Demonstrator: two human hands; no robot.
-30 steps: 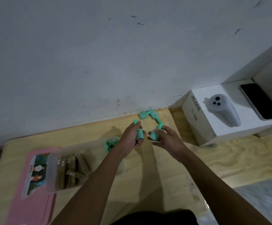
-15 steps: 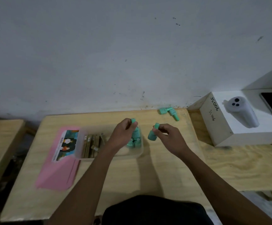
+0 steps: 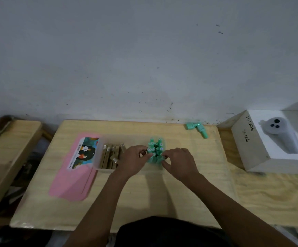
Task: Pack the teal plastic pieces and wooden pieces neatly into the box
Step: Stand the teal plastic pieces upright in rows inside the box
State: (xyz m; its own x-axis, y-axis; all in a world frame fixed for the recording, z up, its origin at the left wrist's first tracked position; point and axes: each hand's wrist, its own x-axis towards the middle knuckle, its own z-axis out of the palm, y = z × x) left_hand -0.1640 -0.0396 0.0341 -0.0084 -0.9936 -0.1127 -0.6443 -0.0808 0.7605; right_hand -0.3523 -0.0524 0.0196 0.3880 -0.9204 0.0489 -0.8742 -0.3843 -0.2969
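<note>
Head view gives me both hands at the clear box (image 3: pixel 96 163) on the surface (image 3: pixel 144 202). My left hand (image 3: pixel 134 159) has its fingers pinched on one of the upright teal pieces (image 3: pixel 155 148) in the box's right end, and my right hand (image 3: pixel 178 161) has its fingers curled on another at the cluster's right edge. Wooden pieces (image 3: pixel 110 155) lie in the box's left part, and loose teal pieces (image 3: pixel 196 128) sit well apart by the wall.

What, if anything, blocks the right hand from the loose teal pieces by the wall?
Probably nothing, so yes. The loose teal pieces lie on bare table beyond the right hand, nothing between. It seems to pinch a teal piece in the box, so release first.
</note>
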